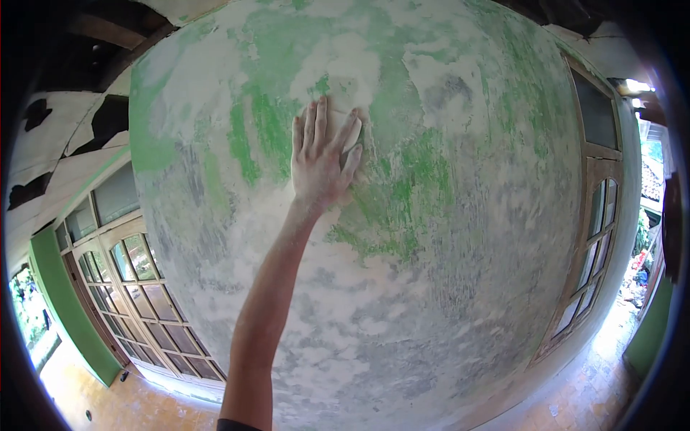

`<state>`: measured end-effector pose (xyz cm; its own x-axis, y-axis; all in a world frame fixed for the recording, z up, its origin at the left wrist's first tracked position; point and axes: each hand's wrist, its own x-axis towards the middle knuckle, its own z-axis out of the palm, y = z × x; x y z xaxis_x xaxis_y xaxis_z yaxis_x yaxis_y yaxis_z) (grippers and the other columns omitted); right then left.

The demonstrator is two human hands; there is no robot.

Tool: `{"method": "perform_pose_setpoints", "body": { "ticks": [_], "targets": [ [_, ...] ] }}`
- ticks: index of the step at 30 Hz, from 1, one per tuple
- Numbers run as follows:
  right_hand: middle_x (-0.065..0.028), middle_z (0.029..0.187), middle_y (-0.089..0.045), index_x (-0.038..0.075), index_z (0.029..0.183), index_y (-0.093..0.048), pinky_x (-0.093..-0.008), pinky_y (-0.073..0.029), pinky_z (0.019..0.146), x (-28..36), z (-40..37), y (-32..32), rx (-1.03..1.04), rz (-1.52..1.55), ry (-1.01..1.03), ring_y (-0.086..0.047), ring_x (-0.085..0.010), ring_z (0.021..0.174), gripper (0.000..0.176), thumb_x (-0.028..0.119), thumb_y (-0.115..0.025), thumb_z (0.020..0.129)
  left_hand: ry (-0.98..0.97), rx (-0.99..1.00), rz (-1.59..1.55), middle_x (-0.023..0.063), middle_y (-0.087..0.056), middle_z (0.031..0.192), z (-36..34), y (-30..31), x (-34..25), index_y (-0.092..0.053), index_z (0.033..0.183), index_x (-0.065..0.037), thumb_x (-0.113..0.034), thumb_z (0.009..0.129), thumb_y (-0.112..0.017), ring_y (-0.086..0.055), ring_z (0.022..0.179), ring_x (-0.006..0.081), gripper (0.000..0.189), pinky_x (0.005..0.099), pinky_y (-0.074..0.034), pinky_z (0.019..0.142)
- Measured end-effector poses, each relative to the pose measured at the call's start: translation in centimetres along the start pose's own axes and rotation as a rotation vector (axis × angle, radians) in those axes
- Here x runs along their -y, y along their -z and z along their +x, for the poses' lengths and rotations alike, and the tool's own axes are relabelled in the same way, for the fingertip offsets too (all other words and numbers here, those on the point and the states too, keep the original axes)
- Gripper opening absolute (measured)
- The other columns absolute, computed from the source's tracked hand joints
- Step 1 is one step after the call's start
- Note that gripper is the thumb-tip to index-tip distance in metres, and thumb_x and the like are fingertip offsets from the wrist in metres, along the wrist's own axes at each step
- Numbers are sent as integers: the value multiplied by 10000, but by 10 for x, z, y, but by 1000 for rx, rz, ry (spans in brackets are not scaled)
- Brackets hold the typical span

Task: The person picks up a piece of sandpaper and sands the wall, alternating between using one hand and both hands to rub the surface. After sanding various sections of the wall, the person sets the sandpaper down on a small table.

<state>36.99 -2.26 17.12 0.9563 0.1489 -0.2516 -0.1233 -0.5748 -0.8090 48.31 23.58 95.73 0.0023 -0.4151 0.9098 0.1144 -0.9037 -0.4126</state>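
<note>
My left hand [321, 161] is raised against the patchy wall [474, 237], back of the hand toward me and fingers pointing up. White dust coats its skin. Beneath the palm, pinned flat to the wall, is a thin pale sheet [353, 136] that looks like sandpaper; its edge shows between the forefinger and thumb, and the hand covers most of it. Green paint, white filler and grey blotches mix on the surface around the fingers. My right hand is out of view.
Paned wooden doors [144, 287] stand at the left beside a green post [75, 316]. A wooden-framed window [593, 244] is set at the right. Overhead, the ceiling panels [72, 129] are broken. The tiled floor [86, 395] shows low down.
</note>
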Motion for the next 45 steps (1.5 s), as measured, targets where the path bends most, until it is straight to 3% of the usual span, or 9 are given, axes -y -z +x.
{"method": "perform_pose_setpoints", "body": {
  "ticks": [5,6,7,11,17,19,25,35,45],
  "targets": [
    [-232,1178,-680,23,1205,-672,-437,-490,982,87,51,2,-7,203,333,-650,-358,1137,379,307,-612,961,158,41,-40,202,-241,1632,-51,17,-17,-412,1538,-292,-372,979,-534,-224,1510,394,578,540,-152,1234],
    [-162,1123,-715,56,1195,-691,-414,-506,917,127,54,28,29,35,411,-677,-303,1076,340,300,-590,981,224,49,-56,203,-240,1632,-61,20,-22,-409,1541,-289,-348,971,-549,-225,1508,398,590,543,-153,1233],
    [-105,833,-740,36,976,-739,-384,-525,733,159,56,35,-130,173,618,-717,-214,800,302,290,-577,997,228,53,-68,203,-240,1632,-72,22,-26,-409,1541,-289,-348,971,-549,-225,1508,398,590,543,-153,1233],
    [-131,1065,-748,-31,1161,-692,-333,-540,902,304,40,108,41,701,716,-705,-178,1001,305,205,-537,1044,330,89,-46,210,-227,1636,-111,27,-40,-418,1537,-285,-294,920,-594,-227,1507,398,642,549,-159,1230],
    [-111,1168,-705,8,1275,-615,-319,-547,887,465,-41,202,-124,663,880,-700,-196,994,282,135,-511,1046,300,93,-191,223,-250,1626,-150,32,-46,-454,1516,-250,-269,845,-661,-269,1489,416,703,558,-214,1213],
    [-149,1209,-686,7,1266,-615,-321,-544,886,492,-33,201,-352,555,1287,-689,-197,1019,264,59,-531,1022,291,-1,-277,230,-296,1605,-154,29,-43,-445,1518,-184,-260,818,-714,-310,1468,429,754,543,-260,1204],
    [-209,1369,-579,-42,1316,-562,-455,-438,1081,563,-75,197,-714,122,1824,-530,-402,1295,411,-72,-565,906,281,4,-354,193,-357,1586,-156,40,-32,-403,1516,-58,-307,872,-682,-338,1468,371,744,484,-302,1202],
    [-159,1635,-256,55,1575,-264,-592,-85,1228,612,-35,192,-834,-202,1439,-144,-361,1538,686,309,-538,1000,70,118,-390,80,-407,1582,-162,48,16,-498,1457,-89,-224,891,-628,-381,1460,259,596,426,-331,1197],
    [-143,1654,-213,95,1571,-308,-620,-55,1220,610,-21,176,-977,-367,1379,-104,-359,1546,679,348,-553,991,112,62,-278,109,-303,1628,-183,46,24,-366,1546,-136,-314,937,-594,-259,1511,329,675,478,-251,1236]
  ]
}}
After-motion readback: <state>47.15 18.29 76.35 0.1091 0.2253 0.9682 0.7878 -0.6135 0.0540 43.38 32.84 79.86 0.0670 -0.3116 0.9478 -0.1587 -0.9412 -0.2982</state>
